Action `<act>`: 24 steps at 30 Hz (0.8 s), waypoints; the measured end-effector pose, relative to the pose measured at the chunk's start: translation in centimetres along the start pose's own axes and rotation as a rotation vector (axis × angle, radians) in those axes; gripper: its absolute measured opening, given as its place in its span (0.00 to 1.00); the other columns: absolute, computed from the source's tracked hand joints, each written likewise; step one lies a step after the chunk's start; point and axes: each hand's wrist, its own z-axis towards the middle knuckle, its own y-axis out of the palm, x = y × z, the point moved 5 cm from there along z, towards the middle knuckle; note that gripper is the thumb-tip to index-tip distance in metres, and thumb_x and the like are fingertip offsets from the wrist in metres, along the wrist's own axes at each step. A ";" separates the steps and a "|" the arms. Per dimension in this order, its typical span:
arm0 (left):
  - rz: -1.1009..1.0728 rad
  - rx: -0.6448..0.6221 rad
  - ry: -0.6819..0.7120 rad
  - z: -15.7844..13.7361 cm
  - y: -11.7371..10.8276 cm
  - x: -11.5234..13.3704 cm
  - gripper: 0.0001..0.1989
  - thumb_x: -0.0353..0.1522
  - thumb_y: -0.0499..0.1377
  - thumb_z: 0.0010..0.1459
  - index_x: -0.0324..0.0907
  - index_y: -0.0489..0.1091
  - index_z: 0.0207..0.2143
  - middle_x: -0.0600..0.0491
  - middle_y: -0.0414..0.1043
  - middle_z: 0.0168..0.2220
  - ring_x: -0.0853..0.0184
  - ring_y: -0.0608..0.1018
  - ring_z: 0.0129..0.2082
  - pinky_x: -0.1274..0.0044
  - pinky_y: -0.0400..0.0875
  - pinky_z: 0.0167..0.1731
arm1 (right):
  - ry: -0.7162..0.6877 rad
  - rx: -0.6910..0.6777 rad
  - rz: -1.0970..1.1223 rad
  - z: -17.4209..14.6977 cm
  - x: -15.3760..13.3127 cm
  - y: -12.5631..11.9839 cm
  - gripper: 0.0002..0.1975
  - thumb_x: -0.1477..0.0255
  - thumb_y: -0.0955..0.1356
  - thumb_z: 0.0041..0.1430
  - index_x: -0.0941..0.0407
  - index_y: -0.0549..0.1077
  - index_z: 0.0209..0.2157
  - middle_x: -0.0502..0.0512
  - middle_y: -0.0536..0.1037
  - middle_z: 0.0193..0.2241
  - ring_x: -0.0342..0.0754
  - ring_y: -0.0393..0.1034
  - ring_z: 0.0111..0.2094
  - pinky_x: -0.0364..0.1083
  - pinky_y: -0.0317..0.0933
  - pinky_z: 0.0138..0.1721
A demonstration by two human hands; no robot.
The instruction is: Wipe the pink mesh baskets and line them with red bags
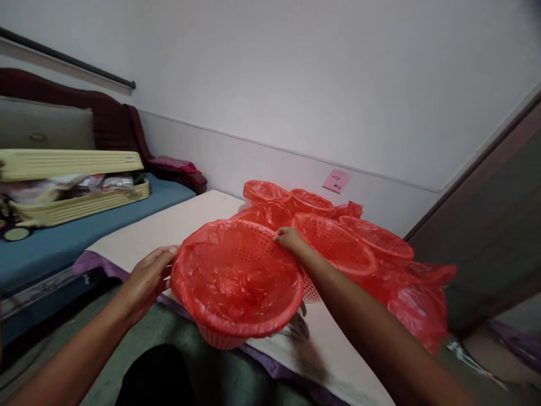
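Note:
A round red plastic basket [222,340] with mesh walls is in front of me, tilted so its mouth faces me. A thin red plastic bag [240,290] lines it and is folded over the rim. My left hand [150,276] holds the basket's left rim, thumb on top and fingers partly hidden behind the side. At the far right of the rim, my right hand [289,239] is closed in a pinch on the bag's edge over the rim. Just beyond my right hand stands another lined red basket [333,242].
Several more bag-lined red baskets [376,237] crowd the white board [203,211] against the wall. A pink note [337,180] is stuck on the wall. To the left, a partly open yellow suitcase [71,164] full of things lies on a blue bed [169,197].

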 end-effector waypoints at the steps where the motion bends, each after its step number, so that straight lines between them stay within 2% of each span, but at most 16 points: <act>1: 0.001 0.010 0.000 0.1 0.1 0.0 0.18 0.38 0.69 0.46 0.42 0.73 0.39 0.53 0.78 0.32 0.68 0.77 0.25 0.79 0.73 0.25 | 0.034 -0.019 -0.001 0.1 0.2 0.1 0.11 0.65 0.69 0.64 0.59 0.74 0.35 0.49 0.76 0.32 0.43 0.72 0.30 0.45 0.69 0.33; 4: -0.019 0.002 -0.007 1.3 0.5 -0.3 0.16 0.36 0.70 0.44 0.40 0.74 0.36 0.52 0.77 0.29 0.68 0.76 0.24 0.80 0.72 0.23 | 0.101 -0.032 0.011 0.3 0.6 0.2 0.10 0.66 0.69 0.65 0.60 0.74 0.38 0.51 0.77 0.35 0.43 0.73 0.32 0.45 0.70 0.34; 8: -0.076 -0.035 -0.007 3.4 0.9 -0.5 0.08 0.33 0.68 0.47 0.39 0.74 0.27 0.52 0.76 0.24 0.68 0.75 0.21 0.80 0.71 0.20 | 0.143 -0.019 0.037 0.4 1.2 0.5 0.10 0.66 0.69 0.65 0.59 0.74 0.40 0.52 0.77 0.37 0.44 0.73 0.34 0.46 0.71 0.35; 11: -0.101 -0.023 -0.015 4.7 1.3 -0.3 0.05 0.30 0.67 0.48 0.40 0.73 0.25 0.52 0.76 0.21 0.68 0.75 0.20 0.79 0.71 0.20 | 0.152 -0.008 0.071 0.5 1.6 0.5 0.11 0.65 0.68 0.65 0.59 0.74 0.40 0.51 0.77 0.35 0.43 0.73 0.32 0.46 0.71 0.34; 15: -0.131 0.001 -0.032 6.5 2.1 0.1 0.04 0.28 0.66 0.50 0.38 0.74 0.25 0.52 0.76 0.21 0.66 0.76 0.21 0.77 0.71 0.21 | 0.118 0.038 0.141 0.4 2.0 -0.3 0.11 0.65 0.68 0.65 0.60 0.73 0.39 0.51 0.76 0.34 0.43 0.72 0.31 0.45 0.70 0.33; 19: -0.169 0.027 -0.021 7.7 2.7 0.3 0.05 0.27 0.65 0.54 0.37 0.73 0.26 0.56 0.73 0.20 0.70 0.75 0.20 0.79 0.70 0.21 | 0.069 0.148 0.210 -0.9 2.7 -0.9 0.10 0.68 0.69 0.60 0.58 0.73 0.42 0.54 0.77 0.35 0.46 0.73 0.34 0.45 0.68 0.35; 24: -0.212 0.031 0.010 7.5 3.1 -0.1 0.09 0.33 0.62 0.61 0.36 0.72 0.31 0.57 0.73 0.26 0.73 0.75 0.24 0.78 0.73 0.26 | 0.020 0.214 0.285 -2.3 3.6 0.4 0.18 0.71 0.68 0.51 0.57 0.73 0.46 0.55 0.79 0.35 0.49 0.74 0.35 0.45 0.68 0.34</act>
